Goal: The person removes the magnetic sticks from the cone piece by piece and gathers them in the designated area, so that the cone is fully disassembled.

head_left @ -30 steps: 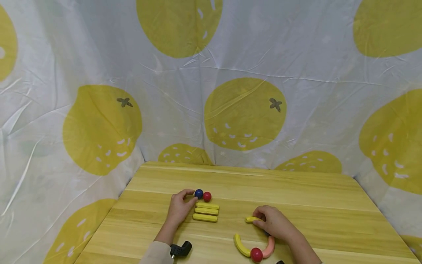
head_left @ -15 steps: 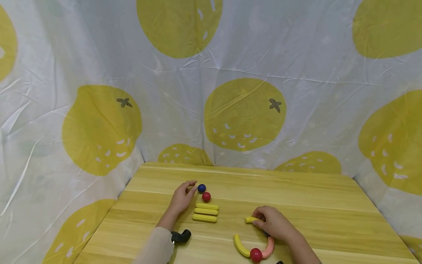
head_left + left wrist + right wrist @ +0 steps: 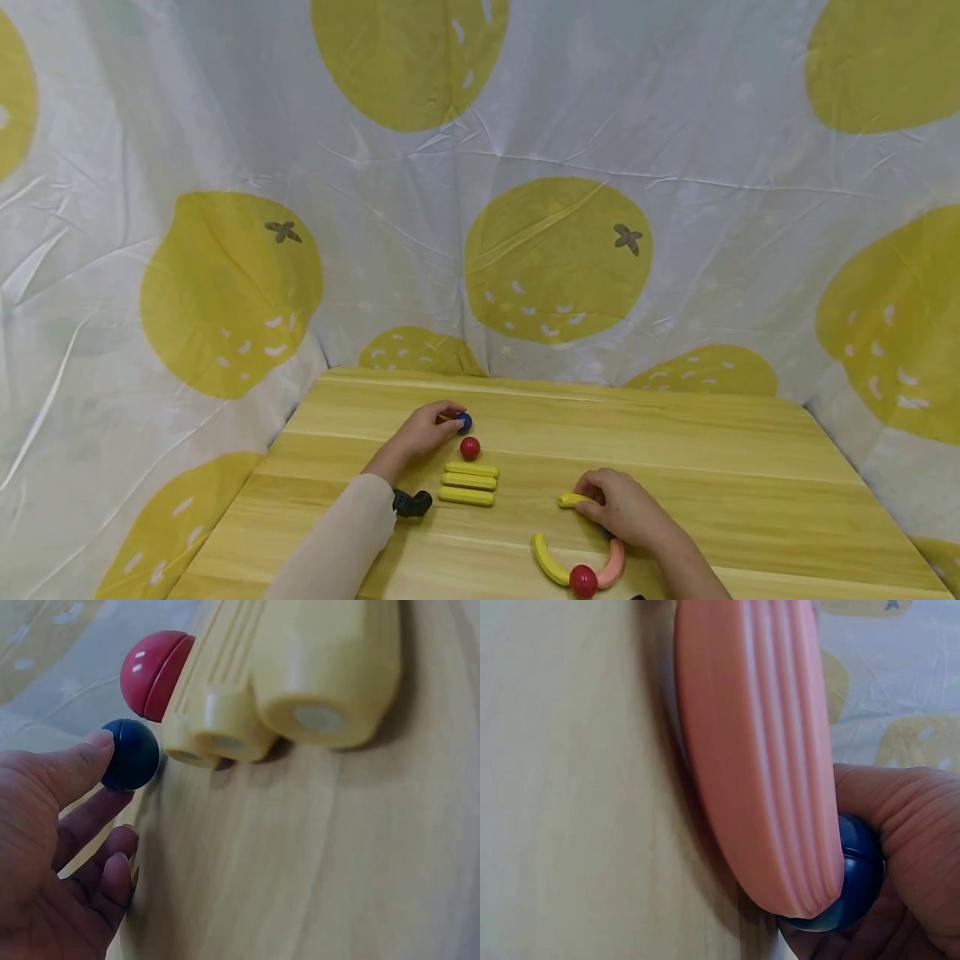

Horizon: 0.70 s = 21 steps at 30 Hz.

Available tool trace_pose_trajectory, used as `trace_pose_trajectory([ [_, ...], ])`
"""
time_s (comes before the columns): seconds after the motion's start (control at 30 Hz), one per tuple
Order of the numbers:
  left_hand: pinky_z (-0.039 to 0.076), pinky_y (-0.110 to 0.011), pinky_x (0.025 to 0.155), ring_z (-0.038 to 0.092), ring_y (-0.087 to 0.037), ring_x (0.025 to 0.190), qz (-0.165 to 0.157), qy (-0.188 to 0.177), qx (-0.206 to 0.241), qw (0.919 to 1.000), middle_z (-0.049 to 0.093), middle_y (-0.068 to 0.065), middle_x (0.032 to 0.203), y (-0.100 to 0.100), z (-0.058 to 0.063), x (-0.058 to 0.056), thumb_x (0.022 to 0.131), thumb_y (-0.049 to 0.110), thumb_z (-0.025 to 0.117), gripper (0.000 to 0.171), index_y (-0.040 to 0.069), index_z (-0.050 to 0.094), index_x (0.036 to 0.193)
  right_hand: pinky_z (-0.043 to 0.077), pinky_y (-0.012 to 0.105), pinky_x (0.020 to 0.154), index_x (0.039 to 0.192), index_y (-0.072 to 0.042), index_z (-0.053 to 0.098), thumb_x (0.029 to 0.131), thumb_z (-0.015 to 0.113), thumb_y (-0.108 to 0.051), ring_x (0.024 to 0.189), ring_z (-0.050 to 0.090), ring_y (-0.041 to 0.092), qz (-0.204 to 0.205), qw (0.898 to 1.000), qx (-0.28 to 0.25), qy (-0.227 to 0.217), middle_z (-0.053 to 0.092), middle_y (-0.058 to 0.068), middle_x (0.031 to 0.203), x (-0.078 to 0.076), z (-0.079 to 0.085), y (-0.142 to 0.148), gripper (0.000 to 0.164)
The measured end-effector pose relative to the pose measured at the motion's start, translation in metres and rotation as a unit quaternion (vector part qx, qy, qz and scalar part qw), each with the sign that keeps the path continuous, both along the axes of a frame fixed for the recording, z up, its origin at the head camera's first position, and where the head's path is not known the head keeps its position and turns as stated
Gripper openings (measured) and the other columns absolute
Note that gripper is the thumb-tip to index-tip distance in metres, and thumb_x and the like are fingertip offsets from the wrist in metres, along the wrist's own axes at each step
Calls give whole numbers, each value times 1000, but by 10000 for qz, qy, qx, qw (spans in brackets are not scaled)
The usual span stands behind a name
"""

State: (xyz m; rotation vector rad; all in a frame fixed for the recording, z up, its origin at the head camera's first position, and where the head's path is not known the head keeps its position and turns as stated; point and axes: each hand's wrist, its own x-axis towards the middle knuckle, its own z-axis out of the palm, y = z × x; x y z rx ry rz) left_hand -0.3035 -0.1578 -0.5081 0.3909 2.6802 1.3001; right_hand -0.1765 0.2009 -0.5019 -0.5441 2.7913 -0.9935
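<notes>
My left hand [image 3: 427, 428] pinches a blue ball [image 3: 132, 754] between thumb and forefinger, the other fingers loosely bent in the left wrist view. A red ball [image 3: 470, 448] sits just in front of it. Nearer still, three straight yellow rods [image 3: 468, 482] lie side by side. My right hand [image 3: 627, 505] grips a curved yellow rod [image 3: 570, 500], most of it covered by the fingers. Under that hand another blue ball [image 3: 862, 862] meets the end of a curved pink rod [image 3: 757, 765]. A second red ball [image 3: 583, 581] joins the pink rod to another curved yellow rod [image 3: 550, 561].
Everything lies on a wooden table [image 3: 750, 467]. A lemon-print cloth [image 3: 405, 250] hangs behind and beside it. A black wrist mount [image 3: 412, 503] sits on my left wrist, close to the yellow rods.
The blue ball has moved away from the red ball, toward the back of the table. My left hand has followed it back and right, and now pinches it. The right hand stays put.
</notes>
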Motion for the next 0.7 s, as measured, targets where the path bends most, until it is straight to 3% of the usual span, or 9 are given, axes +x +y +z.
trace_pose_trajectory([
  [0.13, 54, -42, 91, 65, -23, 106, 245, 100, 119, 9996, 69, -7, 121, -7, -3, 7, 100, 21, 67, 34, 12, 66, 133, 47, 23, 67, 97, -17, 71, 93, 76, -26, 75, 54, 1, 14, 10000, -6, -33, 64, -8, 86, 0, -1, 1, 11],
  [0.3, 55, -38, 87, 65, -22, 104, 397, 216, 197, 9988, 68, -9, 121, -18, -5, 24, 98, 20, 70, 33, 10, 69, 129, 47, 23, 67, 97, -18, 71, 93, 75, -26, 75, 54, 1, -25, 9999, -37, -106, 64, -8, 85, -1, -2, 1, 10],
  [0.5, 52, -35, 89, 63, -18, 102, 283, 169, 192, 9993, 68, -4, 117, -25, -8, 41, 97, 23, 72, 25, 17, 71, 121, 47, 23, 67, 98, -18, 71, 93, 75, -27, 76, 54, 2, -4, 10000, -22, -63, 64, -8, 86, 0, 0, 1, 11],
  [0.7, 54, -41, 93, 64, -20, 105, 201, 167, 175, 9995, 68, -3, 117, -26, -11, 45, 97, 25, 71, 28, 17, 70, 123, 47, 23, 67, 98, -16, 71, 93, 76, -27, 76, 54, 2, 28, 10000, -9, 8, 63, -8, 86, 0, 1, 0, 12],
])
